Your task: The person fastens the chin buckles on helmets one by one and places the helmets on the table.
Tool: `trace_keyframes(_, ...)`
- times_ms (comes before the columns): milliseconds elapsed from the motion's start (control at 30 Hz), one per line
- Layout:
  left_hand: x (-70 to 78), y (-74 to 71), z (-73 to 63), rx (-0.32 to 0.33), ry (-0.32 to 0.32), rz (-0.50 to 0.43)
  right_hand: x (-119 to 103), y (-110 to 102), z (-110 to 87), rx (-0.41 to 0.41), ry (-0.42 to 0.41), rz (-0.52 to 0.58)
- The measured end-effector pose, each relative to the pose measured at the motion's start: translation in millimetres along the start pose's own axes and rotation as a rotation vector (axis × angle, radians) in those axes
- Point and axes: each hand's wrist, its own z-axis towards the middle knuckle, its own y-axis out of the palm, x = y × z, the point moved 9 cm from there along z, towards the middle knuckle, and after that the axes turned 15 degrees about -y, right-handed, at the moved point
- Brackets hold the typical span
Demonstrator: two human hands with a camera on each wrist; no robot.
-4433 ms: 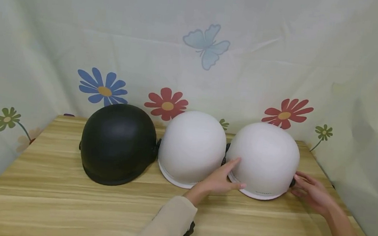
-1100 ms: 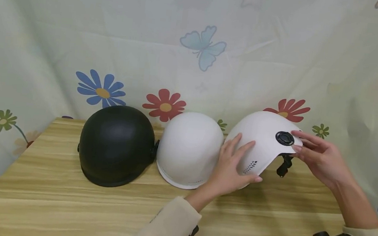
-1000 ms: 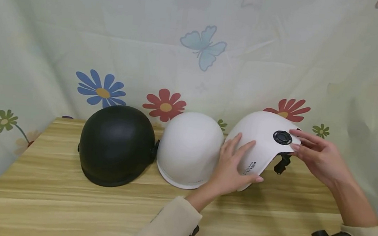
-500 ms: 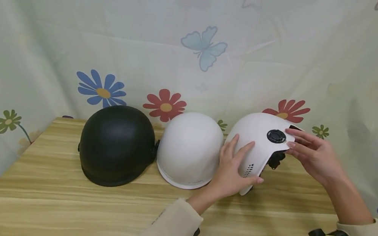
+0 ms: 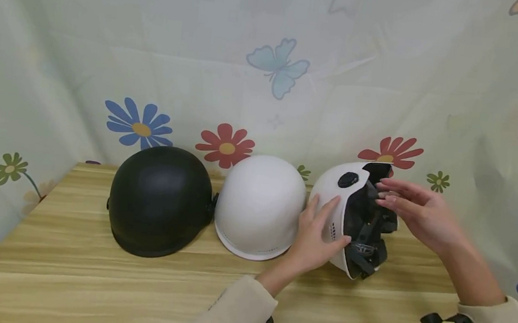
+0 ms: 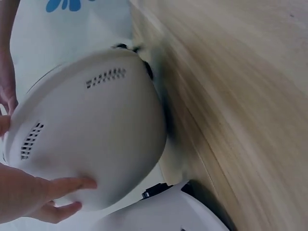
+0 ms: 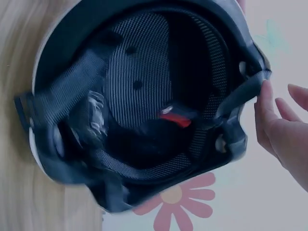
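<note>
At the right of the head view, a white helmet (image 5: pixel 327 186) lies tipped on its side. Its dark padded inside (image 7: pixel 139 72) and black straps (image 5: pixel 363 249) face right. My left hand (image 5: pixel 314 242) holds its shell, fingers spread over the outside and thumb at the rim. Beside the upper rim is my right hand (image 5: pixel 423 211), its fingers apart; in the right wrist view a fingertip touches the strap at the helmet's edge. Vent holes (image 6: pixel 106 77) mark the shell. A red piece (image 7: pixel 176 118) shows inside.
A second white helmet (image 5: pixel 259 203) stands upright, immediately left of the tipped one. Farther left is a black helmet (image 5: pixel 159 198), close beside it. All are on a wooden table (image 5: pixel 134 290), with a flowered cloth (image 5: pixel 192 72) hanging behind.
The right helmet has gone from upright to tipped, its opening now turned toward the right. My right hand has moved from its lower right side up to the upper rim, then leftward.
</note>
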Motion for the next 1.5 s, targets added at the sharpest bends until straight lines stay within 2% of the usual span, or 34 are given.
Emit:
trace_keyframes(200,-5.8,4.5,-0.7,-0.01,0.013,0.024,11.7,6.1,-4.4,-0.066,0.072,-0.111)
trace_keyframes(533,-11.4,-3.0,-2.4,0.004,0.018,-0.021,6.8,-1.6,-15.0,-0.117,-0.02,-0.055)
trace_keyframes(667,-16.2,-4.4,-1.9,-0.01,-0.006,-0.032,15.1,-16.9,-28.2,-0.084,0.024,-0.09)
trace_keyframes(900,-20.6,-3.8,-1.5,-0.023,-0.001,-0.02,37.9,-43.3,-54.3,-0.029,0.134,-0.128)
trace_keyframes(1100,-25.7,-4.3,-1.0,-0.041,0.005,-0.033,52.8,-62.1,-72.8,0.013,0.181,-0.18)
trace_keyframes(1367,-27.9,-7.1,-1.1,-0.029,0.052,-0.054,64.9,-73.7,-88.8,0.067,0.167,-0.092)
trace_keyframes(1500,-29.1,-7.8,-1.6,-0.022,0.049,-0.047,68.4,-80.6,-94.2,0.095,0.187,-0.133)
